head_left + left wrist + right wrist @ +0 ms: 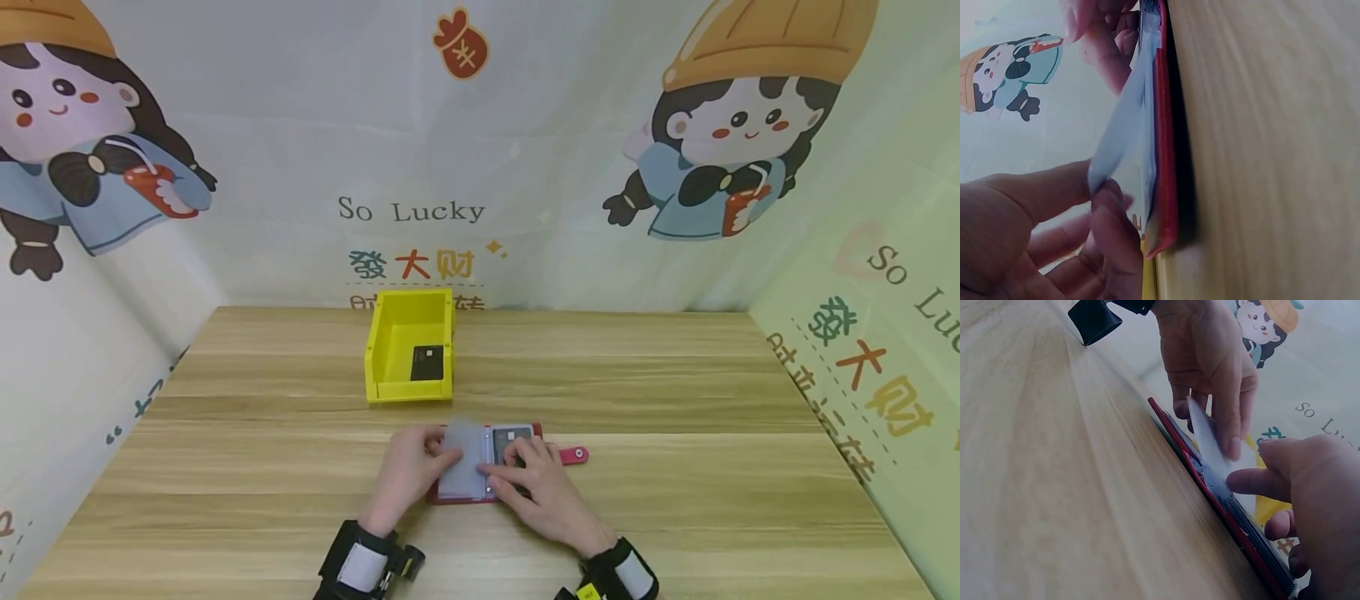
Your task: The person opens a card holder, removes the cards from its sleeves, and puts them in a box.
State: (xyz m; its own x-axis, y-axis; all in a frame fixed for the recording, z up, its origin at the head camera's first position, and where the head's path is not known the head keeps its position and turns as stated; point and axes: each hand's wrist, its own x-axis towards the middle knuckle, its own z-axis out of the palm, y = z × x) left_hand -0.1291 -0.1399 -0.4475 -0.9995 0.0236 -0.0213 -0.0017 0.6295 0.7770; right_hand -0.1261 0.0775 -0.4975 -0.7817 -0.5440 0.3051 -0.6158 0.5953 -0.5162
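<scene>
A red card holder (467, 502) lies spread on the wooden table, its clear plastic sleeves showing. Between thumb and fingers my left hand (408, 468) pinches the edge of one sleeve page (462, 467). That page (1119, 134) is lifted at a slant from those beneath it in the left wrist view. My right hand (551, 498) rests over the right half, with a fingertip touching the page near the spine. A dark card (503, 439) shows in a right-hand sleeve, partly covered by the right fingers. The holder's pink snap strap (575, 455) sticks out to the right.
Behind the card holder stands a yellow bin (408, 391), with a black card (427, 363) lying inside. Printed cloth (555, 167) hangs along the table's back and sides. Each wrist wears a black strap with a camera.
</scene>
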